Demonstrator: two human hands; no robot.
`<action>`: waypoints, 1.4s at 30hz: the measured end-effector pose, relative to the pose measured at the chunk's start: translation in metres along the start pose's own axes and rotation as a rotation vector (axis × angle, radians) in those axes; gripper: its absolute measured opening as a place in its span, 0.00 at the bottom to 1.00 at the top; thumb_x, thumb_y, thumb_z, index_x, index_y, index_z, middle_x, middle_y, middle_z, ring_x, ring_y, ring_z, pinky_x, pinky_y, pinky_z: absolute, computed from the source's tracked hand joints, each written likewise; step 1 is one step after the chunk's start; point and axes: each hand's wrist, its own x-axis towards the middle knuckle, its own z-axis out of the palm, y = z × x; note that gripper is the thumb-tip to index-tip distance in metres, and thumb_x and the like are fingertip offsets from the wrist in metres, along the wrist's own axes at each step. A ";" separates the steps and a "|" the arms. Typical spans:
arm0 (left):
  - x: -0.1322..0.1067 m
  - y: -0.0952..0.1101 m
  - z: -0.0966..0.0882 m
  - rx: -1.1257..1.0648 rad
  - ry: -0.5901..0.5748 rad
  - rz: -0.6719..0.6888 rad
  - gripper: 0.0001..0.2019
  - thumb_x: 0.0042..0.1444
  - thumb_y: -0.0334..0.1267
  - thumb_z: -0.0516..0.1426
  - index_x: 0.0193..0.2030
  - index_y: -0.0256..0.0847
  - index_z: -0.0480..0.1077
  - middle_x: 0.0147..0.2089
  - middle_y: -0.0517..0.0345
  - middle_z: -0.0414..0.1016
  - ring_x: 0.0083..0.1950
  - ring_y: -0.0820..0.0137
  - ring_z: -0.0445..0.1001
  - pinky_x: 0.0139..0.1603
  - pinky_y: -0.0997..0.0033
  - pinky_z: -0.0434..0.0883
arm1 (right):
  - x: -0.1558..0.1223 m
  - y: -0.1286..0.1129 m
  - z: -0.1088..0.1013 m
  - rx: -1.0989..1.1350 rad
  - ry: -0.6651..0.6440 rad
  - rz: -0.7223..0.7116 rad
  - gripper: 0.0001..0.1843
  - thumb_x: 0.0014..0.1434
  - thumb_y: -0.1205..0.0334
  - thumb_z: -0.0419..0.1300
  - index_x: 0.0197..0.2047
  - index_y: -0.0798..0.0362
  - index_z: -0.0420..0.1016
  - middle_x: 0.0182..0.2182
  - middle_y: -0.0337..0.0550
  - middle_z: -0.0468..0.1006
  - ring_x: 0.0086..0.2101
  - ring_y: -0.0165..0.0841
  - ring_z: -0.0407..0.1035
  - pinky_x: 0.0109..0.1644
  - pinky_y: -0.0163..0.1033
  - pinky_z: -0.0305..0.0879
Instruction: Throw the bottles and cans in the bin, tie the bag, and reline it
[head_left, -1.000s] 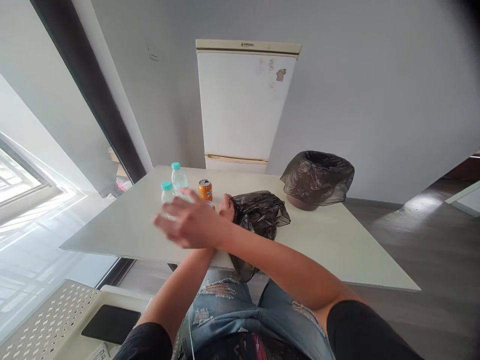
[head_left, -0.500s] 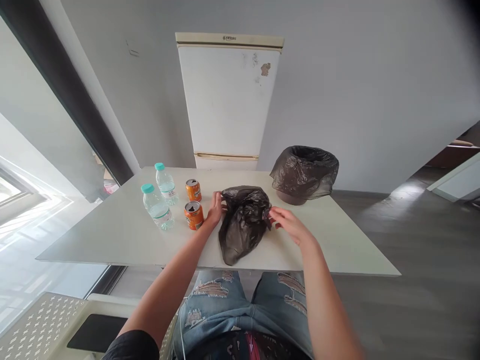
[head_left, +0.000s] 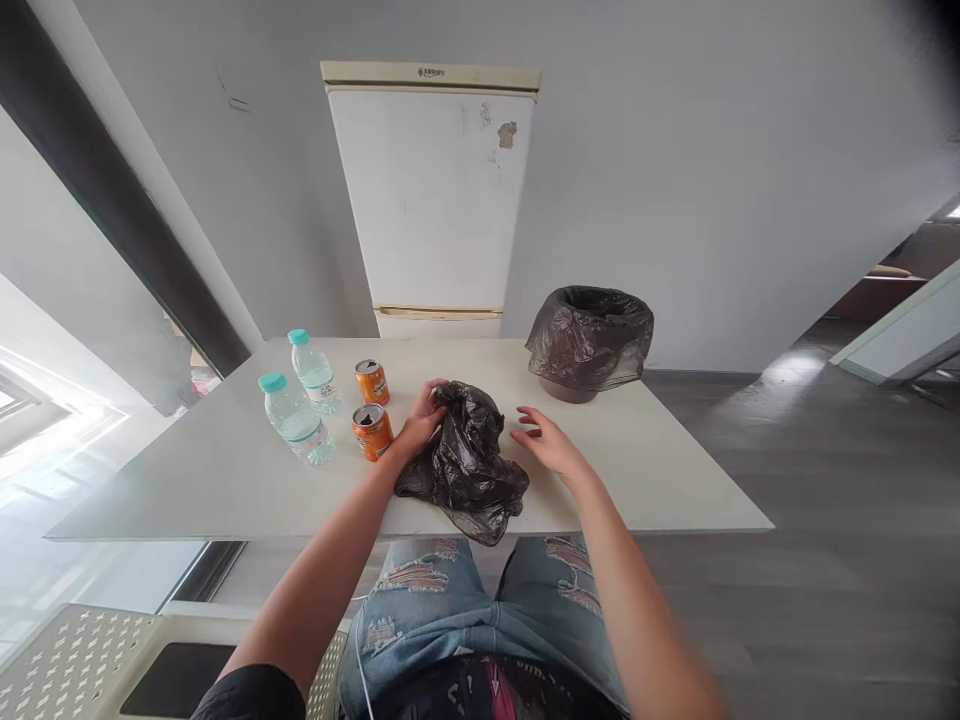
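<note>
A crumpled black plastic bag (head_left: 466,463) lies on the white table (head_left: 645,470) in front of me, its lower end hanging over the near edge. My left hand (head_left: 421,417) grips the bag's upper left edge, fingers curled into the plastic. My right hand (head_left: 544,440) hovers just right of the bag with fingers spread, holding nothing. Two orange cans (head_left: 372,431) stand just left of my left hand. Two clear water bottles with teal caps (head_left: 294,418) stand further left.
A small bin lined with a black bag (head_left: 589,340) stands at the table's far right. A white fridge (head_left: 433,195) stands behind the table against the grey wall. A white perforated chair with a dark object (head_left: 161,677) is at lower left. Grey floor extends to the right.
My right hand swept from the left, across to the bag's right side, then let go and opened. The bag has slumped toward the near edge. My left hand stayed on the bag.
</note>
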 end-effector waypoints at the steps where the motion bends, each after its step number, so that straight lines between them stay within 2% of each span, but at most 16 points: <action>1: -0.001 -0.001 0.000 -0.042 -0.026 -0.006 0.29 0.56 0.41 0.69 0.62 0.48 0.65 0.54 0.54 0.76 0.55 0.63 0.76 0.59 0.63 0.72 | 0.008 0.005 0.010 0.027 -0.044 0.002 0.33 0.58 0.47 0.69 0.66 0.44 0.74 0.58 0.52 0.79 0.48 0.41 0.77 0.45 0.42 0.74; 3: -0.002 -0.002 0.000 -0.074 -0.066 -0.023 0.29 0.57 0.42 0.69 0.62 0.48 0.65 0.55 0.53 0.77 0.55 0.63 0.76 0.58 0.63 0.72 | 0.016 0.008 0.028 0.068 -0.158 -0.066 0.31 0.58 0.51 0.68 0.64 0.46 0.75 0.51 0.49 0.82 0.43 0.40 0.77 0.42 0.41 0.73; 5: -0.002 -0.003 -0.002 -0.058 -0.069 -0.042 0.29 0.57 0.44 0.70 0.62 0.47 0.66 0.54 0.53 0.77 0.54 0.63 0.76 0.56 0.64 0.73 | 0.018 0.006 0.039 0.078 -0.157 -0.161 0.19 0.57 0.54 0.67 0.50 0.50 0.82 0.40 0.44 0.82 0.38 0.38 0.74 0.41 0.40 0.70; 8: -0.001 -0.002 -0.007 -0.012 0.045 -0.076 0.31 0.56 0.52 0.70 0.62 0.47 0.66 0.48 0.56 0.79 0.47 0.65 0.77 0.49 0.67 0.73 | 0.014 0.004 0.042 0.272 0.088 -0.152 0.09 0.55 0.55 0.66 0.34 0.52 0.79 0.30 0.39 0.78 0.33 0.34 0.70 0.38 0.38 0.67; 11: 0.001 0.002 -0.010 -0.092 0.131 -0.143 0.33 0.60 0.66 0.61 0.64 0.50 0.63 0.49 0.55 0.80 0.45 0.63 0.78 0.45 0.65 0.73 | 0.006 0.006 0.034 0.609 0.414 -0.033 0.11 0.53 0.56 0.65 0.39 0.50 0.77 0.33 0.38 0.79 0.32 0.33 0.71 0.35 0.38 0.69; 13: 0.000 0.005 -0.009 -0.173 0.033 -0.231 0.36 0.60 0.73 0.56 0.64 0.49 0.63 0.55 0.50 0.80 0.48 0.60 0.79 0.48 0.61 0.73 | -0.001 0.007 0.027 0.724 0.503 0.003 0.16 0.51 0.57 0.66 0.44 0.49 0.77 0.37 0.39 0.81 0.33 0.34 0.73 0.36 0.39 0.72; 15: -0.002 0.006 -0.005 -0.136 -0.121 -0.289 0.36 0.58 0.69 0.61 0.63 0.47 0.66 0.58 0.47 0.79 0.52 0.59 0.78 0.53 0.59 0.72 | -0.007 0.008 0.019 0.759 0.503 0.018 0.20 0.48 0.58 0.68 0.46 0.49 0.77 0.41 0.41 0.82 0.37 0.36 0.75 0.38 0.40 0.74; 18: -0.006 0.006 0.002 0.054 -0.227 -0.267 0.29 0.49 0.50 0.74 0.54 0.43 0.73 0.53 0.51 0.80 0.52 0.62 0.77 0.55 0.64 0.70 | -0.014 0.010 0.006 0.735 0.543 0.031 0.19 0.44 0.61 0.69 0.42 0.50 0.77 0.42 0.40 0.82 0.39 0.35 0.74 0.36 0.36 0.72; 22: -0.004 0.004 0.003 0.090 -0.050 -0.209 0.17 0.51 0.47 0.71 0.42 0.40 0.76 0.40 0.57 0.78 0.41 0.67 0.75 0.45 0.69 0.69 | -0.019 0.023 -0.016 0.743 0.607 0.005 0.18 0.43 0.62 0.66 0.40 0.49 0.75 0.36 0.35 0.80 0.36 0.31 0.73 0.33 0.32 0.70; 25: -0.001 0.003 -0.001 -0.001 0.163 -0.198 0.14 0.55 0.43 0.66 0.47 0.43 0.75 0.38 0.61 0.76 0.36 0.71 0.72 0.37 0.73 0.68 | -0.022 0.039 -0.035 0.778 0.655 0.022 0.16 0.44 0.64 0.64 0.40 0.49 0.74 0.35 0.33 0.79 0.34 0.30 0.73 0.32 0.31 0.70; 28: -0.002 0.004 -0.004 -0.087 0.262 -0.270 0.17 0.57 0.40 0.62 0.54 0.46 0.73 0.38 0.60 0.75 0.34 0.70 0.72 0.32 0.73 0.68 | -0.024 0.054 -0.053 0.835 0.707 0.152 0.10 0.45 0.66 0.62 0.35 0.51 0.72 0.30 0.34 0.77 0.30 0.30 0.73 0.31 0.34 0.74; 30: -0.003 0.005 -0.005 -0.153 0.242 -0.287 0.19 0.58 0.40 0.60 0.56 0.45 0.73 0.40 0.58 0.77 0.35 0.68 0.74 0.33 0.72 0.71 | -0.025 0.061 -0.062 0.855 0.674 0.211 0.09 0.45 0.68 0.61 0.33 0.51 0.71 0.29 0.37 0.78 0.30 0.32 0.75 0.35 0.40 0.79; 33: -0.003 0.009 -0.005 -0.256 0.159 -0.284 0.19 0.60 0.42 0.59 0.58 0.44 0.73 0.45 0.54 0.79 0.40 0.66 0.77 0.38 0.70 0.74 | -0.027 0.068 -0.067 0.850 0.630 0.161 0.11 0.43 0.70 0.62 0.33 0.51 0.70 0.30 0.39 0.80 0.32 0.34 0.77 0.38 0.42 0.81; 38: -0.002 0.017 -0.008 -0.430 0.132 -0.380 0.27 0.66 0.57 0.55 0.61 0.39 0.73 0.52 0.45 0.82 0.50 0.55 0.81 0.49 0.56 0.78 | -0.029 0.073 -0.061 0.861 0.649 0.123 0.14 0.42 0.70 0.63 0.32 0.50 0.65 0.31 0.37 0.79 0.33 0.33 0.76 0.44 0.44 0.81; 40: -0.002 0.019 -0.007 -0.483 0.060 -0.371 0.31 0.66 0.62 0.54 0.60 0.36 0.74 0.54 0.41 0.82 0.57 0.51 0.80 0.57 0.50 0.77 | -0.031 0.074 -0.059 0.779 0.639 0.130 0.15 0.44 0.66 0.65 0.36 0.48 0.65 0.32 0.37 0.78 0.34 0.35 0.76 0.46 0.48 0.80; 42: -0.005 0.018 -0.003 -0.447 -0.023 -0.351 0.32 0.63 0.64 0.58 0.58 0.35 0.75 0.55 0.39 0.81 0.61 0.48 0.78 0.63 0.46 0.73 | -0.034 0.073 -0.061 0.522 0.656 0.089 0.21 0.48 0.58 0.68 0.44 0.46 0.67 0.37 0.38 0.78 0.38 0.38 0.75 0.49 0.52 0.78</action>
